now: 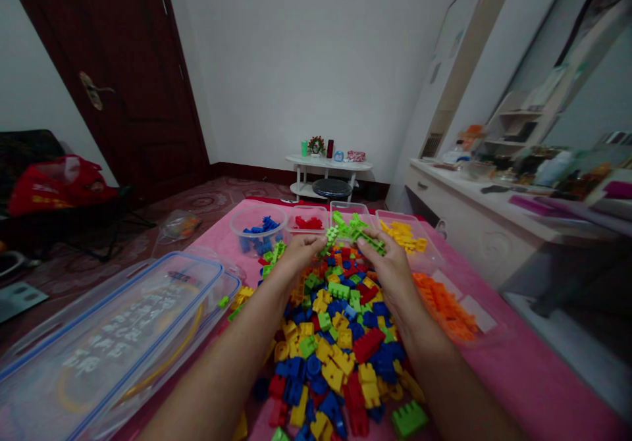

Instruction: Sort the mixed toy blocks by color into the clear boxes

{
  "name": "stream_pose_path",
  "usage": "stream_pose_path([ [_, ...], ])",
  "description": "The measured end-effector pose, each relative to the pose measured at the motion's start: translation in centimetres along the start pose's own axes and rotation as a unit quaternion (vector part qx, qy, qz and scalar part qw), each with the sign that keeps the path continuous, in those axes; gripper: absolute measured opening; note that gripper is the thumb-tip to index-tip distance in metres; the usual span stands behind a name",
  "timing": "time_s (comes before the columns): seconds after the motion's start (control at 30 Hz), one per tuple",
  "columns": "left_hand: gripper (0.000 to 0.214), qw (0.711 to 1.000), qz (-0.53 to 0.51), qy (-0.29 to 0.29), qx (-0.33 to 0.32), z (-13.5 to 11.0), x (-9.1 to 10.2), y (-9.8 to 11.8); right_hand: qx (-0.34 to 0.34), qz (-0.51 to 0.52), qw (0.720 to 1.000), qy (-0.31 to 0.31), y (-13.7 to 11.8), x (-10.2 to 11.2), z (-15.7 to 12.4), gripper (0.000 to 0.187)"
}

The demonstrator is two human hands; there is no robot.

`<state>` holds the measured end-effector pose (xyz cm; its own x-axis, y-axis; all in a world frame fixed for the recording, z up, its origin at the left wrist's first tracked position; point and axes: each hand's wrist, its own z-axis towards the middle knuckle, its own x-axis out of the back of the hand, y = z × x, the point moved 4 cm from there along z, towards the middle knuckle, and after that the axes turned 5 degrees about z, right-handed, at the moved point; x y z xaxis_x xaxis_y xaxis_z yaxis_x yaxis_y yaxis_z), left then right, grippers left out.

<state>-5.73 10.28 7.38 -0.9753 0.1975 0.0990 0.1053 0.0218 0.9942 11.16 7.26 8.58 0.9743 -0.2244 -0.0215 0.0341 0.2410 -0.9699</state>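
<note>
Left hand (305, 253) and right hand (390, 257) each grip light-green plastic bricks, above a mixed pile.
Left to right: clear rectangular plastic lid with blue edging (148, 316), on the pink-covered table (548, 368); round clear plastic tub (241, 242) holding blue bricks; small clear plastic box (316, 213) with red bricks. Left thumb and fingers closed on a light-green piece (332, 233). Multicoloured plastic brick pile (336, 322) spreads between the forearms. Clear plastic container (348, 205) with light-green bricks sits just beyond the hands. Right thumb and fingers closed on a long green piece (374, 242). Then clear plastic container (399, 216) with yellow bricks; orange plastic bricks (444, 306) beside right forearm.
</note>
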Motion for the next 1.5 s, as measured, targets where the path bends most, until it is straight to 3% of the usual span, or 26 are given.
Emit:
stream_pose_path([
  [0.2, 0.036, 0.999, -0.004, -0.049, 0.007, -0.1, -1.4, -0.5, 0.015, 0.033, 0.991, -0.128, 0.4, -2.1, -0.9, 0.029],
  [0.27, 0.032, 0.998, 0.005, -0.066, 0.009, 0.0, -1.7, -0.8, -0.002, 0.037, 0.989, -0.141, 1.1, -2.6, -1.2, 0.030],
  [0.4, 0.035, 0.994, 0.083, -0.056, -0.039, 0.6, -1.2, -1.3, -0.050, 0.070, 0.992, -0.090, 1.9, -2.3, -1.2, 0.033],
  [0.5, 0.036, 0.976, 0.184, 0.000, -0.118, 0.9, 0.0, -0.7, -0.092, 0.146, 0.985, -0.001, 2.1, -1.2, -0.1, 0.031],
  [0.6, 0.031, 0.956, 0.250, 0.065, -0.142, 1.0, 1.5, -0.2, -0.101, 0.206, 0.972, 0.046, 2.0, -0.1, 2.7, 0.023],
  [0.83, 0.028, 0.946, 0.277, 0.081, -0.148, 1.2, 2.7, -0.1, -0.116, 0.122, 0.981, 0.099, 2.6, 0.9, 11.2, 0.018],
  [1.03, 0.025, 0.939, 0.287, 0.098, -0.160, 1.0, 2.7, -0.2, -0.121, 0.072, 0.987, 0.082, 2.8, 0.3, 13.7, 0.019],
  [1.17, 0.025, 0.938, 0.304, 0.062, -0.155, 1.2, 2.3, -0.4, -0.103, 0.058, 0.990, 0.070, 2.3, 0.0, 13.5, 0.015],
  [1.33, 0.028, 0.941, 0.299, -0.035, -0.153, 1.0, 1.1, -0.8, -0.053, 0.058, 0.993, 0.084, 1.0, 0.1, 10.6, 0.033],
  [1.43, 0.035, 0.919, 0.321, -0.124, -0.193, -0.2, -0.5, -0.7, -0.046, 0.060, 0.997, 0.030, 0.0, -0.1, 7.8, 0.031],
  [1.5, 0.030, 0.899, 0.351, -0.151, -0.216, -1.0, -1.4, -0.5, -0.052, 0.051, 0.997, -0.029, -0.5, -0.4, 6.0, 0.028],
])
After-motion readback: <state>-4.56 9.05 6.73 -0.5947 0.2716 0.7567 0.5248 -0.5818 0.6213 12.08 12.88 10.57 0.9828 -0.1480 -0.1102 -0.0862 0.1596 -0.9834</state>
